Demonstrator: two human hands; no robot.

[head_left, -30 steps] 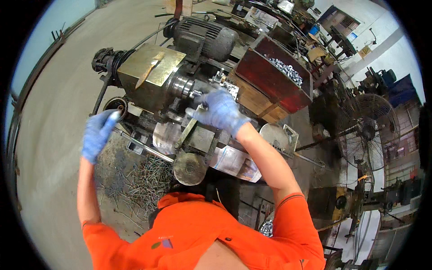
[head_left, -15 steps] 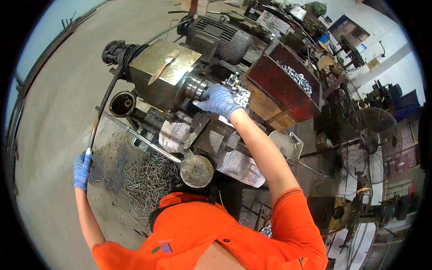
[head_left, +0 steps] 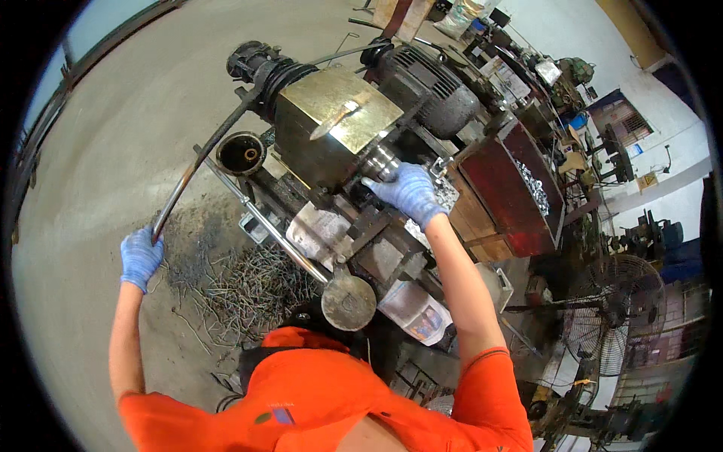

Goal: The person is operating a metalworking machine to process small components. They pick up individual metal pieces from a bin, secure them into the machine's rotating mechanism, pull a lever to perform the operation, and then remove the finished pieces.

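brush (head_left: 331, 122) on machine housing (head_left: 301, 143), left of right hand (head_left: 411, 193) | crate (head_left: 493, 181) right of that hand | scraps (head_left: 252, 294) right of left hand (head_left: 141, 258)

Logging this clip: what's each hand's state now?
Left hand: closed around the long metal lever.
Right hand: at the spindle chuck; fingertips hidden, holding anything cannot be told.

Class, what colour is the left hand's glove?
Light blue glove, best seen in the head view.
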